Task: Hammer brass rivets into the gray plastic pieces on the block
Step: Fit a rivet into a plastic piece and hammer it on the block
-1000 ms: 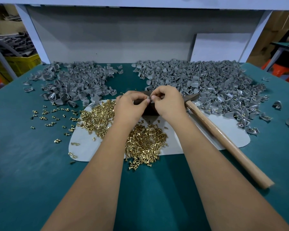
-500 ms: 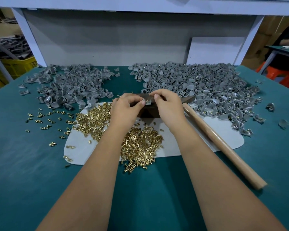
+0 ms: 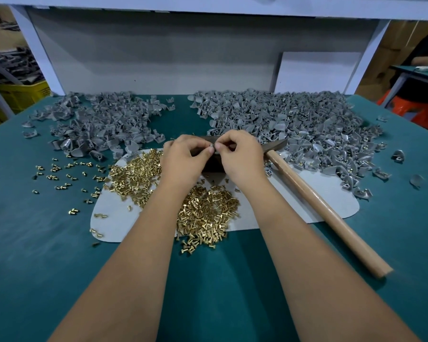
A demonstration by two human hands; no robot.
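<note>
Teal table (image 3: 47,255), gray back panel (image 3: 158,53), white shelf frame (image 3: 35,48)

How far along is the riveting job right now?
Done: some pieces at the right gray pile's near edge show brass rivets. In hand: both hands, left and right, pinch a small piece over the dark block; the hammer lies unused. Left: the left gray pile and heaps of loose rivets.

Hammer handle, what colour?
Light tan, bare wood; the hammer handle shows only in the head view.
</note>
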